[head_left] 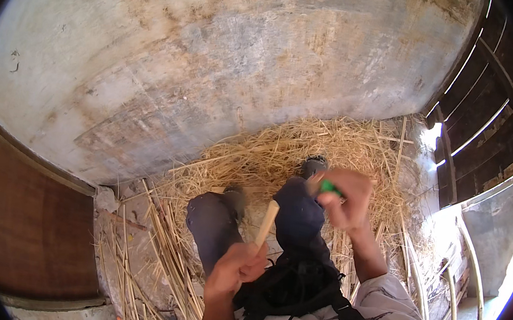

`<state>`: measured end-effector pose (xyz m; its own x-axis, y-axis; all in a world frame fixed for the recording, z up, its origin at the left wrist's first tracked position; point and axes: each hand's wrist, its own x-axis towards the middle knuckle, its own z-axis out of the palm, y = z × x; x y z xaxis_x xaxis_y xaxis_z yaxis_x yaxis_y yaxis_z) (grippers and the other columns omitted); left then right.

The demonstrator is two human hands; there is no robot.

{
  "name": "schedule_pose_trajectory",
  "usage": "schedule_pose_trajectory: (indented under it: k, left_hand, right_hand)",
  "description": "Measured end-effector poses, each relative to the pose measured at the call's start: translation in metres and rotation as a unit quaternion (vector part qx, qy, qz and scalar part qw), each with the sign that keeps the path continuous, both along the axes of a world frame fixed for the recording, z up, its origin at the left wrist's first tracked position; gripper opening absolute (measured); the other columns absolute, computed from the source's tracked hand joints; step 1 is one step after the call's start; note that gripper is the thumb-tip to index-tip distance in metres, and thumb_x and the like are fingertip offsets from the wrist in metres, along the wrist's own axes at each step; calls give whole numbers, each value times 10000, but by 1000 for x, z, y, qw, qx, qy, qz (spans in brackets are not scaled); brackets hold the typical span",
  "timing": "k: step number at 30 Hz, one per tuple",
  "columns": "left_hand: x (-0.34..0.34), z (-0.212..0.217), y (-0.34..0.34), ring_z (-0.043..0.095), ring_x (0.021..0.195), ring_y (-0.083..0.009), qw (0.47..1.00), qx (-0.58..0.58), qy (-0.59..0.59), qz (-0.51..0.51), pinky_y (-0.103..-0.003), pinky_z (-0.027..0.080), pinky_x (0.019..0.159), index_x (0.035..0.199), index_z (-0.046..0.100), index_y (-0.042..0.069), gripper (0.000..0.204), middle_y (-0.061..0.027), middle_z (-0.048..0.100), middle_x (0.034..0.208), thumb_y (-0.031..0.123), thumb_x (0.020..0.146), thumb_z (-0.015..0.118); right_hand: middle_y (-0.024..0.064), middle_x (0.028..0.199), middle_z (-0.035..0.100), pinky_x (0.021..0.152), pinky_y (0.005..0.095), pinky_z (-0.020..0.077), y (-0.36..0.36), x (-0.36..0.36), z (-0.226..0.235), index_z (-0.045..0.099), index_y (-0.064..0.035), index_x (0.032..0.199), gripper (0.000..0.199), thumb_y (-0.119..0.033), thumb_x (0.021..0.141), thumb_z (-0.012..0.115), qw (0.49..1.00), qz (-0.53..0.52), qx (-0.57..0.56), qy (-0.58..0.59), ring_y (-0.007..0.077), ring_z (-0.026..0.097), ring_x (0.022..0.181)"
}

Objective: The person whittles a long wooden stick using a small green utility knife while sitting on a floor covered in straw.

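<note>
Left hand point(235, 268) closed round short pale-tan wooden stick point(268, 221), its free end pointing up between dark-blue trousered legs point(211, 217). Right hand point(352, 197), blurred, curled round small bright-green object point(331, 188), kind unclear, beside right knee. Beyond, loose straw-coloured shavings point(327, 136) along stained grey wall point(247, 60); long tan strips point(170, 238) lying left.

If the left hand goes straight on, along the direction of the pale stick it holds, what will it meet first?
Along the pale stick, the left hand would probably first meet the right knee, then the straw; depth is unclear, so it may pass above both.
</note>
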<state>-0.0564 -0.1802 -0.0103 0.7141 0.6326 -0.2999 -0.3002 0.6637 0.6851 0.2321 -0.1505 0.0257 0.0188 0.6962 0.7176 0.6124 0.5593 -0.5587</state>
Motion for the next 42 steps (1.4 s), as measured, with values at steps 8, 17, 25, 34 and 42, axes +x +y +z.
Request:
schedule_pose_trajectory:
  k: [8, 17, 25, 34, 42]
  left_hand:
    - [12, 15, 2, 370, 636, -42, 965, 222, 135, 40, -246, 271, 564, 992, 566, 53, 319, 58, 433, 715, 340, 1128, 535]
    - [15, 8, 2, 367, 645, -68, 950, 263, 159, 46, -292, 292, 580, 1067, 588, -5, 361, 34, 446, 711, 334, 1146, 492]
    - [23, 18, -3, 444, 588, -185, 903, 330, 260, 94, -397, 371, 564, 1145, 615, -74, 350, -121, 500, 661, 259, 1125, 508]
    - [26, 24, -3, 542, 574, -434, 868, 368, 317, 100, -472, 395, 570, 1160, 598, -103, 343, -242, 525, 664, 226, 1111, 516]
    - [27, 35, -6, 611, 661, -518, 839, 405, 347, 108, -500, 433, 588, 1161, 581, -103, 339, -300, 565, 706, 229, 1110, 536]
  right_hand:
    - [-8, 694, 586, 527, 342, 419, -11, -35, -15, 797, -148, 1020, 336, -396, 802, 862, 994, 60, 0, -88, 207, 542, 532]
    - [-19, 710, 600, 531, 338, 438, -15, -37, -10, 798, -156, 1031, 341, -389, 793, 872, 991, 38, -8, -124, 205, 553, 536]
    - [-15, 678, 588, 507, 335, 434, -18, -42, 0, 808, -131, 1010, 364, -402, 783, 894, 992, 0, 7, -126, 193, 570, 527]
    - [-15, 669, 604, 504, 342, 435, -16, -40, 2, 818, -120, 1006, 388, -418, 771, 898, 989, -37, 26, -144, 193, 576, 523]
    - [-24, 674, 594, 512, 334, 426, -18, -40, 9, 818, -135, 993, 380, -438, 778, 897, 985, -54, 36, -157, 179, 582, 542]
